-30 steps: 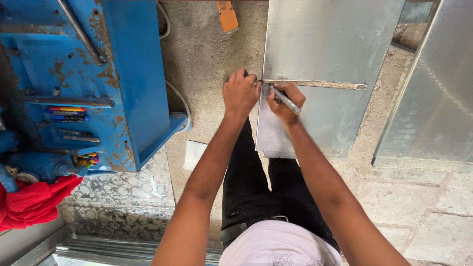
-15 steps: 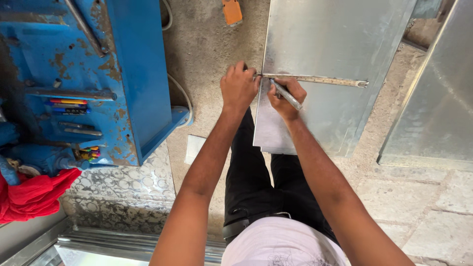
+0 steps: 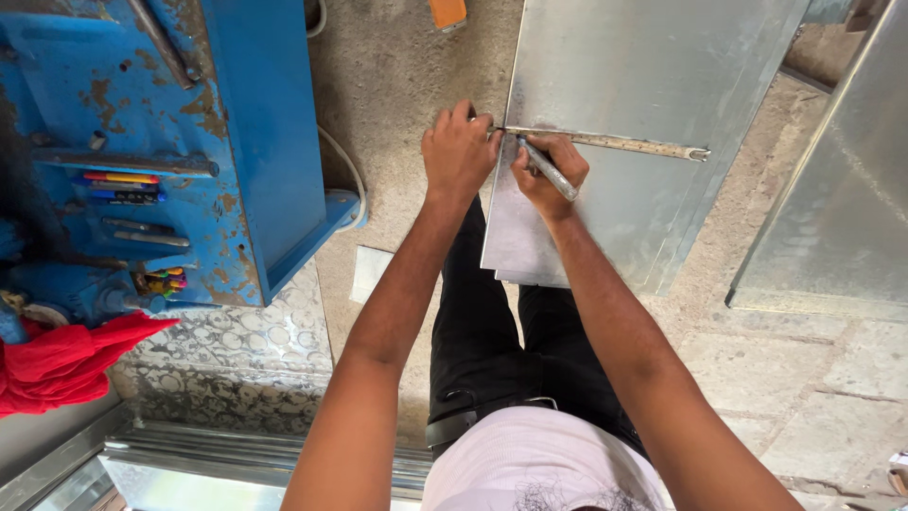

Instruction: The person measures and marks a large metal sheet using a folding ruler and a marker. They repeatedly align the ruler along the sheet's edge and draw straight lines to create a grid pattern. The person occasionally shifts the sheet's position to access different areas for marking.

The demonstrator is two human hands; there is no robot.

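Note:
A grey metal sheet [image 3: 643,85] lies on the concrete floor in front of me. Across it stretches a steel ruler [image 3: 624,144], running right from the sheet's left edge. My left hand [image 3: 459,151] presses down on the ruler's left end at that edge. My right hand [image 3: 549,170] grips a silver marker pen [image 3: 549,170], its tip touching the sheet right by the ruler's near edge. My legs in black trousers sit under the sheet's near corner.
A worn blue metal machine [image 3: 170,142] with pens and tools on its ledges stands at the left. Red cloth [image 3: 57,364] lies at the lower left. A second metal sheet [image 3: 842,199] rests at the right. An orange object [image 3: 447,13] sits at the top.
Both hands stay on the ruler and sheet. The view has shifted slightly; the pen tip sits at nearly the same spot by the ruler.

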